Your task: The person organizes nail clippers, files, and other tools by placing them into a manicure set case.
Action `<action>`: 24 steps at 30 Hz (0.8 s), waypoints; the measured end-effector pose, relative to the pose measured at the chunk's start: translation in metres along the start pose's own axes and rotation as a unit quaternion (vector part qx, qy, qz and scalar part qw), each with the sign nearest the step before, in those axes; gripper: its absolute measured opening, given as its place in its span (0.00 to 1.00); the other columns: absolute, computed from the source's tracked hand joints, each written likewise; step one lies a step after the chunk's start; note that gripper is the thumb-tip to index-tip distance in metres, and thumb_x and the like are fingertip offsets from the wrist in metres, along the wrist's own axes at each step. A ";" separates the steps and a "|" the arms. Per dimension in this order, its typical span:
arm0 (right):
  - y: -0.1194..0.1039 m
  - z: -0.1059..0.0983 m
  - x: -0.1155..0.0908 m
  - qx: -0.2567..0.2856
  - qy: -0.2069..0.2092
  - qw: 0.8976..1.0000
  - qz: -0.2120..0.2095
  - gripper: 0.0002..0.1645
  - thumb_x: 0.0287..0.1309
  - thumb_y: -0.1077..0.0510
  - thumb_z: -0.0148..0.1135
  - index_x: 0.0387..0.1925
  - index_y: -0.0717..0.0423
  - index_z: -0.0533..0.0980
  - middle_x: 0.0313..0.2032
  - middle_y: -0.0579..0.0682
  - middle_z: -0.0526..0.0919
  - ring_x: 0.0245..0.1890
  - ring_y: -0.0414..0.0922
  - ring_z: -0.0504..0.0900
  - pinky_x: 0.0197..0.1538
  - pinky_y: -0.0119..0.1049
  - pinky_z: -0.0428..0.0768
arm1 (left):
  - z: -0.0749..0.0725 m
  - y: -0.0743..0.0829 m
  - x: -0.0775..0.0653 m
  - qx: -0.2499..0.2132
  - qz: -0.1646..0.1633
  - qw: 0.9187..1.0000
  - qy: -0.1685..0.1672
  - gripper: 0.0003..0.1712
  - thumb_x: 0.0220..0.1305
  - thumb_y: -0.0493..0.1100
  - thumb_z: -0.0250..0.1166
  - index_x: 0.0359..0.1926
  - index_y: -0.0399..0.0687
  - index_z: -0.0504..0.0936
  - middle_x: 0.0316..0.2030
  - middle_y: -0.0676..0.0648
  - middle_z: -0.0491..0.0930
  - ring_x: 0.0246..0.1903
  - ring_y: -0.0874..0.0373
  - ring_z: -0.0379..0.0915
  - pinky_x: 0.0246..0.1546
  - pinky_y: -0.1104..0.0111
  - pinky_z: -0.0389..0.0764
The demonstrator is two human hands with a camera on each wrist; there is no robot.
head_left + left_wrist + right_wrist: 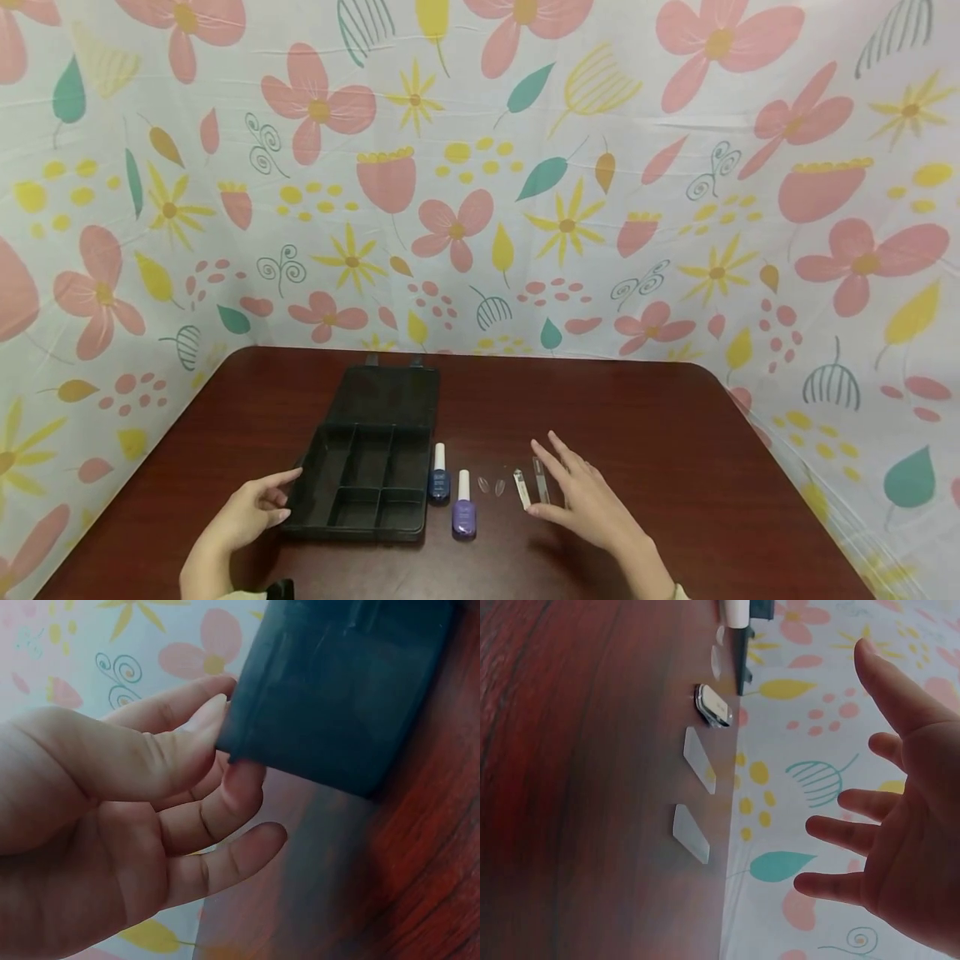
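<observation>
The left hand [251, 510] has its thumb and a finger pinching the left edge of the black compartment box [352, 533], which lies lid-open on the worktop [600, 400], while its lower fingers bend loosely free. Over to the right of two polish bottles, purple [464, 518] and blue [439, 487], the right hand [588, 500] hovers with fingers well spread, holding nothing (the nail clipper [522, 490] lies on the worktop just beside its thumb, untouched as far as I can see).
</observation>
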State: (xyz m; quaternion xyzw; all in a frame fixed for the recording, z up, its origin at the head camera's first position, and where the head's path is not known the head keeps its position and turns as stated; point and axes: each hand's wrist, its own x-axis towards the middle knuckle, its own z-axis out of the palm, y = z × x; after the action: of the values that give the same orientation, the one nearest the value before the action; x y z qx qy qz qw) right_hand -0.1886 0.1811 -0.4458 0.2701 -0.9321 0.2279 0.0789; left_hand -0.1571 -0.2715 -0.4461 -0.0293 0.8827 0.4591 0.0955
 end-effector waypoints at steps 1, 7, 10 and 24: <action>0.001 0.000 0.000 0.001 0.000 1.000 -0.003 0.50 0.45 0.40 0.64 0.67 0.45 0.53 0.66 0.56 0.51 0.57 0.56 0.62 0.54 0.59 0.57 | 0.000 -0.001 0.000 -0.005 0.000 1.000 -0.003 0.32 0.50 0.25 0.62 0.59 0.30 0.64 0.30 0.45 0.69 0.30 0.53 0.67 0.28 0.64 0.69; 0.008 -0.003 -0.002 0.056 -0.017 0.998 0.013 0.50 0.45 0.43 0.66 0.67 0.49 0.53 0.65 0.55 0.51 0.60 0.58 0.57 0.51 0.63 0.57 | -0.002 -0.003 0.000 -0.027 0.009 0.999 -0.024 0.32 0.52 0.25 0.60 0.60 0.29 0.62 0.28 0.46 0.67 0.25 0.55 0.62 0.24 0.67 0.66; 0.012 -0.006 -0.003 0.080 -0.026 0.996 0.027 0.52 0.43 0.46 0.68 0.67 0.50 0.52 0.66 0.55 0.50 0.60 0.59 0.56 0.49 0.67 0.56 | -0.005 -0.004 -0.001 -0.035 0.025 0.998 -0.048 0.33 0.53 0.26 0.59 0.61 0.27 0.59 0.27 0.46 0.67 0.23 0.57 0.60 0.23 0.68 0.65; 0.032 -0.015 -0.004 0.051 -0.068 0.996 0.006 0.59 0.32 0.50 0.74 0.65 0.63 0.55 0.64 0.63 0.53 0.58 0.61 0.59 0.47 0.64 0.60 | -0.007 -0.004 -0.001 -0.047 0.045 0.994 -0.085 0.38 0.53 0.29 0.62 0.62 0.26 0.54 0.26 0.46 0.64 0.22 0.57 0.60 0.23 0.68 0.65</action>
State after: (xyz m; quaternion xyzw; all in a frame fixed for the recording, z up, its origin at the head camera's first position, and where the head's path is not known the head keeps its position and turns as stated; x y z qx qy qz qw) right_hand -0.2017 0.2137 -0.4461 0.2827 -0.9240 0.2574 0.0002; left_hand -0.1567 -0.2798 -0.4455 0.0454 0.8490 0.5052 0.1478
